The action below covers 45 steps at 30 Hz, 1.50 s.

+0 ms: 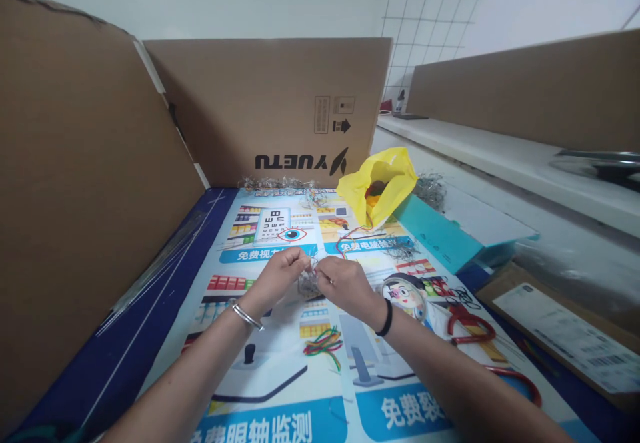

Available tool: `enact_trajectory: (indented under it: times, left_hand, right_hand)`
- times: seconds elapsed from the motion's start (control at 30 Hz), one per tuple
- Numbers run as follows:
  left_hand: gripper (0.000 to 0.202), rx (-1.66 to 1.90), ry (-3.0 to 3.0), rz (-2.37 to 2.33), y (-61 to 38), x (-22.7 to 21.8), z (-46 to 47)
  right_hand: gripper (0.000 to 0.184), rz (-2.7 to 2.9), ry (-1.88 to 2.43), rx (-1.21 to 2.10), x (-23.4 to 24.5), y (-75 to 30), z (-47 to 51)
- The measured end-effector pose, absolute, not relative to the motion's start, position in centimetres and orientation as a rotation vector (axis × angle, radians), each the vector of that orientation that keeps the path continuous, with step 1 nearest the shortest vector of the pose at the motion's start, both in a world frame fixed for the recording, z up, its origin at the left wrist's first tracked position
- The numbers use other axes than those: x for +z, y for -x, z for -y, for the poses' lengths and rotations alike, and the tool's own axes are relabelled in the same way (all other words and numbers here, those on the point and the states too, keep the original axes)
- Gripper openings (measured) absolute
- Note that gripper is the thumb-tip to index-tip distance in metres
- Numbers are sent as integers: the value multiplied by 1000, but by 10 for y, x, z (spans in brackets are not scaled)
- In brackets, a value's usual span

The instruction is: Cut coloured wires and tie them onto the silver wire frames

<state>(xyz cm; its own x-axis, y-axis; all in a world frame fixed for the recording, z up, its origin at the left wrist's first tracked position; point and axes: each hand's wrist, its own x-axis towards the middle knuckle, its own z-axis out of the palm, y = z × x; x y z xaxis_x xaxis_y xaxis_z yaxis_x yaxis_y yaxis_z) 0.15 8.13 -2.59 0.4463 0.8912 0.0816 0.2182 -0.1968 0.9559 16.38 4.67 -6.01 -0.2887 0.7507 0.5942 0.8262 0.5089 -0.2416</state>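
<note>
My left hand [283, 276] and my right hand [349, 287] meet above the middle of the printed sheet, both with fingertips pinched. A small tangle of thin silvery wire [309, 285] shows between and just below them; the fingers hide where it is gripped. Closer to me lies a bunch of short red, yellow and green wires [324, 343]. Beyond my right hand, a yellow bag [360, 189] stands with its mouth facing me, and thin coloured strands trail out of it. A clear round dish [404, 295] sits to the right of my right wrist.
Red-handled scissors [473, 328] lie at the right. Further tangles of thin wire [285, 184] rest along the cardboard panel [260, 103] at the back. Straight thin rods [155, 266] lie at the left. A teal box [440, 233] and a labelled brown parcel [565, 329] border the right side.
</note>
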Motion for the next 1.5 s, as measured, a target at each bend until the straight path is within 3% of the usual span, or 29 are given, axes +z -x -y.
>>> enact_trajectory:
  times: [0.5, 0.87, 1.3, 1.5]
  left_hand:
    - [18, 768, -1401, -843, 8, -31, -86]
    - [22, 807, -1463, -922, 8, -31, -90]
    - [6, 916, -1500, -1021, 10, -23, -88]
    - [9, 890, -1532, -981, 13, -25, -87]
  right_hand:
    - [15, 1824, 1238, 219, -56, -161, -50]
    - [12, 1819, 1246, 98, -57, -153, -53]
    - [11, 1808, 1275, 134, -57, -154, -54]
    - [11, 1882, 1257, 72, -48, -151, -54]
